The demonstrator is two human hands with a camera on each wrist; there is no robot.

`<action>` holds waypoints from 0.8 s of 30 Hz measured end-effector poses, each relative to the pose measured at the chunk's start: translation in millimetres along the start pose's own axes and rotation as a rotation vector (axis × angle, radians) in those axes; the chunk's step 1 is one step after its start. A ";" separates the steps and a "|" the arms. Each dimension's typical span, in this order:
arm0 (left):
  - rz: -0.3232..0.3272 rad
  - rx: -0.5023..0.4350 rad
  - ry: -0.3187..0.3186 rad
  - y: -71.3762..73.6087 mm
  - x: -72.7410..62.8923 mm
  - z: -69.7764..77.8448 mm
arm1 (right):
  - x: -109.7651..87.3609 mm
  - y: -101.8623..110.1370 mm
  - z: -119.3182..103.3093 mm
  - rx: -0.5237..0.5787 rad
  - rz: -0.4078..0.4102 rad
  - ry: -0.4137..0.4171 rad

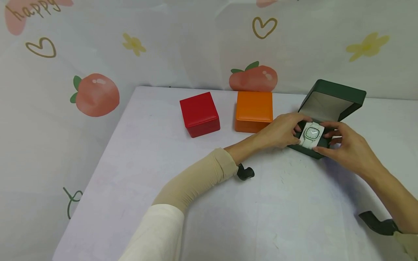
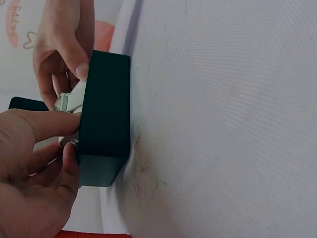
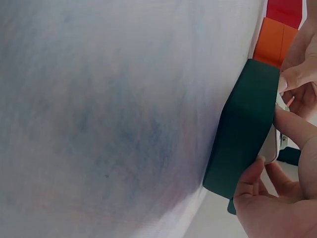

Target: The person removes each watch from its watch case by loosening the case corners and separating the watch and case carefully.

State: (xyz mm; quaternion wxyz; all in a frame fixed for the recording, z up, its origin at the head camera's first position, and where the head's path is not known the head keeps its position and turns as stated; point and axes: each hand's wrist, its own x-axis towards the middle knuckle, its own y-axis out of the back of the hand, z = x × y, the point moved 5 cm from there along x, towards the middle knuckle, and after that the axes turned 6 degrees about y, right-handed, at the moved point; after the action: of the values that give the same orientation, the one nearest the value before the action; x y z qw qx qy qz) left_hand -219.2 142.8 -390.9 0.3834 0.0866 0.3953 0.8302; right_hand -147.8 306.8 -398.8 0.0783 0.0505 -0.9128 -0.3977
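Observation:
A green watch box [image 1: 346, 90] stands at the right of the table with its lid raised. In it sits a white-strapped wristwatch [image 1: 312, 133] with a squarish dial, wrapped on a pale cushion. My left hand [image 1: 282, 130] holds the watch and cushion from the left side, thumb and fingers curled at its edge. From the other side my right hand [image 1: 349, 146] grips the same piece, fingertips inside the box rim. In the left wrist view the watch [image 2: 74, 99] shows partly above the box wall [image 2: 105, 104]; the fingers hide the rest.
A closed red box [image 1: 200, 114] and a closed orange box [image 1: 254, 110] stand to the left on the white table [image 1: 137, 174]. The left forearm passes just in front of the orange one. Behind hangs a fruit-patterned cloth [image 1: 183, 47]. Black wrist mounts [image 1: 245, 172] show below the forearms.

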 end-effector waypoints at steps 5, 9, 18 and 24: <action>-0.002 -0.020 -0.017 -0.4 -0.8 0.3 | -0.6 -0.5 -1.3 0.021 0.001 0.011; -0.006 -0.056 -0.015 -1.3 -1.8 -0.1 | -0.2 0.0 -2.6 0.031 0.009 0.014; 0.029 -0.098 -0.063 -2.8 -2.3 -2.1 | -0.3 0.9 -6.0 0.016 0.057 0.045; 0.060 -0.080 -0.075 -2.8 -2.5 -1.7 | 0.9 2.9 -4.0 0.040 0.065 0.028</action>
State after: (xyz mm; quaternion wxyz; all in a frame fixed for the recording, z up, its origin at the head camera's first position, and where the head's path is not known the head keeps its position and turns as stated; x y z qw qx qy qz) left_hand -216.7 141.1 -393.6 0.3759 0.1142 0.3444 0.8527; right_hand -148.0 305.8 -393.9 0.1029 0.0279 -0.9204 -0.3761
